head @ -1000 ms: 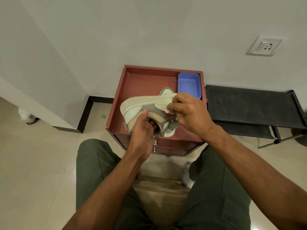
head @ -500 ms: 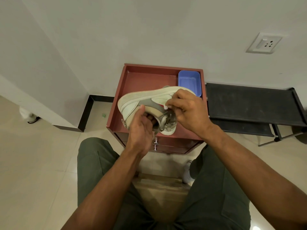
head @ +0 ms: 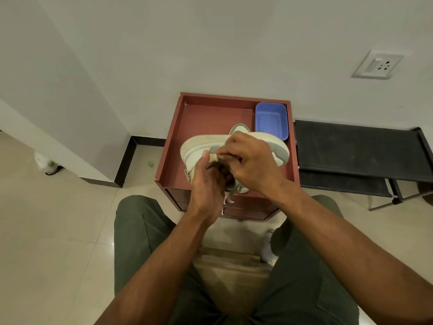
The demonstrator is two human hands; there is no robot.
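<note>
A cream and grey sneaker (head: pixel 199 146) is held on its side above the red-brown cabinet top (head: pixel 206 118), sole facing away from me. My left hand (head: pixel 207 186) grips the shoe at its opening from below, fingers reaching into it. My right hand (head: pixel 250 163) curls over the shoe's upper and pinches it near the tongue and laces. A second sneaker (head: pixel 239 128) lies on the cabinet top behind, mostly hidden.
A blue plastic tray (head: pixel 271 119) sits in the cabinet's back right corner. A black folding bench (head: pixel 356 148) stands to the right against the wall. My knees in green trousers frame a cardboard box (head: pixel 232 266) on the tiled floor.
The shoe has turned so its toe swings further right, covering more of the cabinet. My right hand has shifted left over the upper, closer to my left hand.
</note>
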